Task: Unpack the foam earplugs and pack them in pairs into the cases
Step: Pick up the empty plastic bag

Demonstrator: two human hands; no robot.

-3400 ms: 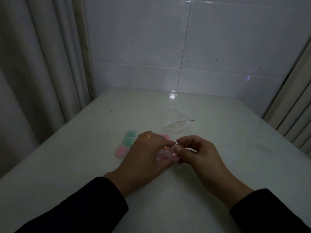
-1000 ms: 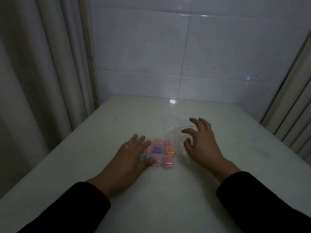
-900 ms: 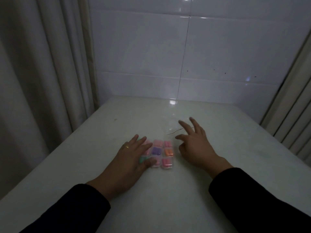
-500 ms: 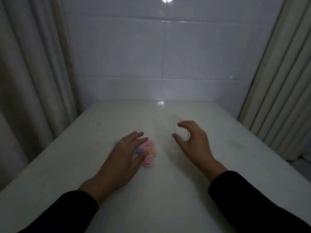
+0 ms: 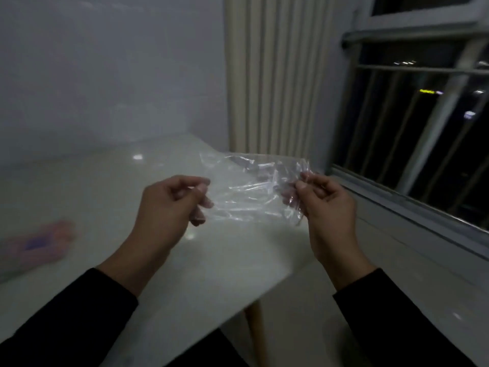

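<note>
A clear, crumpled plastic bag (image 5: 248, 189) is stretched in the air between both hands above the white table (image 5: 105, 207). My left hand (image 5: 169, 205) pinches its left edge with thumb and curled fingers. My right hand (image 5: 325, 202) pinches its right edge. The bag looks empty. The group of small cases (image 5: 37, 247) with pink and purple earplugs lies blurred on the table at the far left, well apart from both hands.
The table's right edge and a wooden leg (image 5: 254, 329) are below the hands. A curtain (image 5: 275, 75) hangs behind, and a dark window with bars (image 5: 423, 128) and a sill is at the right.
The view has swung to the right. My right hand lifted the clear bag off the table, my left hand left the cases and took the bag's other edge.
</note>
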